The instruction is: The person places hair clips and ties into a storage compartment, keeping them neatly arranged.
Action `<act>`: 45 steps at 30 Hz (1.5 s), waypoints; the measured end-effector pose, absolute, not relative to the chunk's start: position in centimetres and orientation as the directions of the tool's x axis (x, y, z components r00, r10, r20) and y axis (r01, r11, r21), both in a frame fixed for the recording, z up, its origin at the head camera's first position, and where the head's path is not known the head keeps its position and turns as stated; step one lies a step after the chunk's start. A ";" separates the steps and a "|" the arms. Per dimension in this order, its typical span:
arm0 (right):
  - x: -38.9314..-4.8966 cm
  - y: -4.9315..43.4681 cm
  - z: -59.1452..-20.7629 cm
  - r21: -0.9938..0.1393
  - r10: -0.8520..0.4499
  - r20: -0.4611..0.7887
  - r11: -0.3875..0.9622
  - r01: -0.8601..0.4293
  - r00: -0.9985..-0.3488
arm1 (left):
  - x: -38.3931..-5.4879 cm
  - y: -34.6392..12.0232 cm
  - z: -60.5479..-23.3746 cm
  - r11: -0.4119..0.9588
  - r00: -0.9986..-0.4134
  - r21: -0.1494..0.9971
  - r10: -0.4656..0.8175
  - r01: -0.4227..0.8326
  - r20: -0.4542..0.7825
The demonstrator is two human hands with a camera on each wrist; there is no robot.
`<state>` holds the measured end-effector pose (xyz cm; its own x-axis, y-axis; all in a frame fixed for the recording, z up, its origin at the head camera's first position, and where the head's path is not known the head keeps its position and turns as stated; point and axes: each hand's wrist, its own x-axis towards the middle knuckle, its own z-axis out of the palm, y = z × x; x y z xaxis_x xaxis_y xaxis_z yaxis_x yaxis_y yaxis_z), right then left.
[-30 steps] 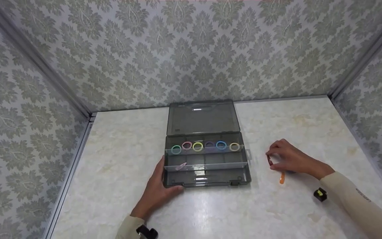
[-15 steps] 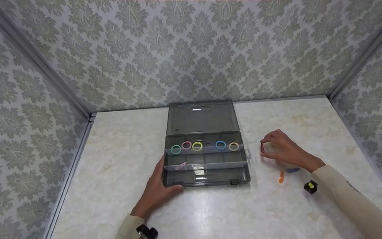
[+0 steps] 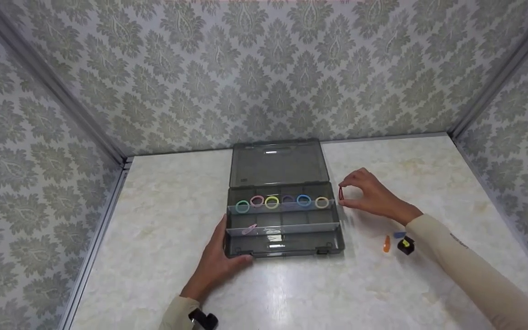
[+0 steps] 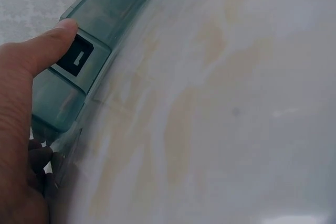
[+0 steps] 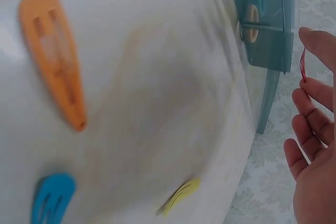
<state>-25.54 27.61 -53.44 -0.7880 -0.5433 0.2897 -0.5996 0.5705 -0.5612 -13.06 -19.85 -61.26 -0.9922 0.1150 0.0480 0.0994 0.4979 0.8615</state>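
Note:
A smoky grey divided storage box (image 3: 307,239) lies with its lid (image 3: 280,162) folded back. My left hand (image 3: 218,266) grips its front left corner; in the left wrist view the thumb (image 4: 58,38) presses by a dark latch (image 4: 76,56). My right hand (image 3: 374,195) pinches a red snap hair clip (image 3: 341,193) upright between thumb and fingers, just right of the box's back row. Several coloured hair ties, among them a blue hair tie (image 3: 304,195), stand along that row. A pink hair clip (image 3: 249,229) sits in the middle row at left.
On the table right of the box lie an orange hair clip (image 3: 387,244) and a blue hair clip (image 3: 399,234). A yellow hair clip (image 5: 181,195) shows in the right wrist view. Patterned walls (image 3: 282,87) enclose the table (image 3: 163,197) at the back and sides.
My right hand has carried the red hair clip left and away from me, up to the box's right side. The blue hair clip has come into view. My left hand has stayed put.

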 end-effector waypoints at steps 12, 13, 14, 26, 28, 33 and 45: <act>-26.7 23.9 -53.3 -0.558 -0.592 0.277 0.542 -0.629 -0.757 | -13.1 -19.8 -61.3 0.518 -0.992 0.849 0.111 0.107 0.057; -26.7 23.6 -53.3 -0.552 -0.596 0.277 0.543 -0.632 -0.754 | -13.1 -19.8 -61.3 0.523 -0.992 0.845 0.114 0.112 0.061; -26.8 23.3 -53.3 -0.551 -0.598 0.270 0.546 -0.631 -0.754 | -13.1 -19.9 -61.3 0.527 -0.992 0.842 0.114 0.113 0.061; -27.4 19.4 -53.3 -0.515 -0.657 0.227 0.545 -0.661 -0.719 | -13.0 -20.0 -61.1 0.499 -0.992 0.861 0.117 0.100 0.048; -27.5 18.8 -53.3 -0.498 -0.672 0.236 0.536 -0.682 -0.701 | -13.0 -20.0 -61.2 0.496 -0.992 0.863 0.117 0.100 0.048; -27.6 17.4 -53.2 -0.486 -0.697 0.245 0.514 -0.707 -0.674 | -12.9 -20.0 -61.3 0.500 -0.992 0.861 0.116 0.099 0.047; -27.3 14.7 -53.2 -0.484 -0.736 0.262 0.459 -0.745 -0.624 | -13.1 -20.0 -61.3 0.508 -0.987 0.850 0.136 0.139 0.080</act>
<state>-27.28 14.69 -53.17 -0.6240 -0.7361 0.2623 -0.7450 0.4590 -0.4841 -13.05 -20.01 -61.27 -0.9874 0.1363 0.0799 0.1389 0.5076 0.8503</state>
